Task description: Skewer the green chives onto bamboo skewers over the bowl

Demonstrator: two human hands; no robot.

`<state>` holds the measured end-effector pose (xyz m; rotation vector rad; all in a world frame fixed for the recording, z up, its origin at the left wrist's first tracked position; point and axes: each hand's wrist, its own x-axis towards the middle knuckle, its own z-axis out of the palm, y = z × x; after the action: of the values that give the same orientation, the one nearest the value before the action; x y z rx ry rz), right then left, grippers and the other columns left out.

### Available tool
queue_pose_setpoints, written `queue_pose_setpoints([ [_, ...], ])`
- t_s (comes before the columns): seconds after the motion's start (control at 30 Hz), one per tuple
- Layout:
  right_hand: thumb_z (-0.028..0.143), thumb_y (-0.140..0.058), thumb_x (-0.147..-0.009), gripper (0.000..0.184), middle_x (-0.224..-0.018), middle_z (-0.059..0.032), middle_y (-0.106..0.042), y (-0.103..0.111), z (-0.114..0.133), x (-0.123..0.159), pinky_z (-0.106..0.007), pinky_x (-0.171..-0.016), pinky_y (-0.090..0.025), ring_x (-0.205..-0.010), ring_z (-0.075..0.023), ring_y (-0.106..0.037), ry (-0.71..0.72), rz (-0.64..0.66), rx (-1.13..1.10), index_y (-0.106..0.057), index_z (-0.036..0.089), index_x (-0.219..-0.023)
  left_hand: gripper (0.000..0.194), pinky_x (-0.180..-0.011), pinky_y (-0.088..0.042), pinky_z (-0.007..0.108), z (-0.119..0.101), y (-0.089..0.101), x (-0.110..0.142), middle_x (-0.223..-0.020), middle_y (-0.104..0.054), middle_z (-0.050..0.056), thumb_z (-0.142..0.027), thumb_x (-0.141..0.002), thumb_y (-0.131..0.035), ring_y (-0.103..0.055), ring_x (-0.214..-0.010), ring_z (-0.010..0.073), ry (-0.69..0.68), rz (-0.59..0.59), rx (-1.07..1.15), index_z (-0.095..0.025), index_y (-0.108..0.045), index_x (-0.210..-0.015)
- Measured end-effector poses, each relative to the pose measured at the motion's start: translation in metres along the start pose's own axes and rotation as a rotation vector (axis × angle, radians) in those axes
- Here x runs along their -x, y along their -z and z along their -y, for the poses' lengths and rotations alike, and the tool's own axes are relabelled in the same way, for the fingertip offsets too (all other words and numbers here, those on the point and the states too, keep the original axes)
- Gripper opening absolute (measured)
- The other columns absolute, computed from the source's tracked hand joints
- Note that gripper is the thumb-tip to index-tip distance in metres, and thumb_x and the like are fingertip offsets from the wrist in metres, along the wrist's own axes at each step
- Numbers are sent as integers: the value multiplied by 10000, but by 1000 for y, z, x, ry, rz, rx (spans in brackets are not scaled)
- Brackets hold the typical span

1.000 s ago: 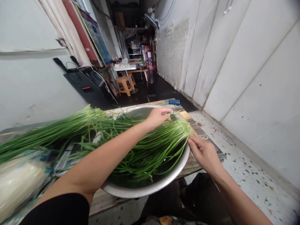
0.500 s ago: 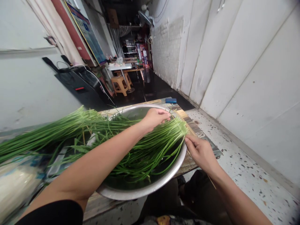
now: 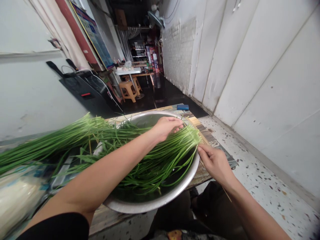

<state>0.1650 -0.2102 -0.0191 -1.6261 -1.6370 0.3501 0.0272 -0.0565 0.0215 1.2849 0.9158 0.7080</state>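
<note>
A wide metal basin (image 3: 183,186) holds a bunch of long green chives (image 3: 160,166), its pale cut ends (image 3: 193,135) at the right rim. My left hand (image 3: 170,127) reaches across the bunch, fingers closed in a pinch at the far side of the pale ends. What those fingertips hold is too small to make out. At the near side of the ends, my right hand (image 3: 213,160) is closed, thumb against forefinger. A thin straw-coloured strand (image 3: 227,195) sticks out below that hand and appears held in it. A second bunch of chives (image 3: 62,140) lies left of the basin.
The basin stands on a low wood-patterned table (image 3: 197,175). A blue box (image 3: 182,107) lies at its far edge, and loose straw strands (image 3: 203,135) lie beside the rim. A plastic-wrapped pale bundle (image 3: 20,196) is at the left. Beyond are stools (image 3: 128,90) and a white wall (image 3: 240,66) on the right.
Almost nothing differs. Both hands stay at the pale ends of the bunch, and the whole view has shifted very slightly.
</note>
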Motion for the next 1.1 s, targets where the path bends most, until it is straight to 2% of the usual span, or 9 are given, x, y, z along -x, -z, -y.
queue_pose_setpoints([
  [0.37, 327, -382, -906, 312, -537, 30, -401, 0, -1, 0, -220, -535, -304, -515, -108, -409, 2, -2, 2, -461, 181, -641, 45, -489, -349, 187, -1, -2, -1, -642, -601, 30, -119, -732, -610, -469, -493, 40, 18, -2, 46, -80, -618, -710],
  [0.73, 342, -378, -909, 313, -591, 14, -494, -1, -2, 0, -223, -554, -313, -556, -115, -457, -17, 12, 7, -524, 170, -691, 72, -474, -326, 188, 2, -1, -2, -633, -582, 22, -119, -758, -583, -442, -468, 33, 47, 23, 41, -74, -623, -719],
  [0.97, 343, -380, -906, 324, -535, 31, -401, -1, -2, 0, -223, -535, -293, -516, -103, -400, -18, 3, 6, -487, 174, -651, 73, -466, -321, 184, 1, -2, -1, -640, -580, 23, -115, -758, -577, -435, -467, 32, 32, 1, 49, -78, -619, -711],
  [1.1, 344, -379, -905, 323, -551, 29, -415, -1, -2, 0, -221, -541, -297, -526, -103, -404, -21, 7, 6, -475, 174, -648, 70, -468, -324, 184, 0, -3, 0, -648, -583, 25, -117, -756, -581, -435, -469, 31, 39, -3, 50, -78, -621, -713],
])
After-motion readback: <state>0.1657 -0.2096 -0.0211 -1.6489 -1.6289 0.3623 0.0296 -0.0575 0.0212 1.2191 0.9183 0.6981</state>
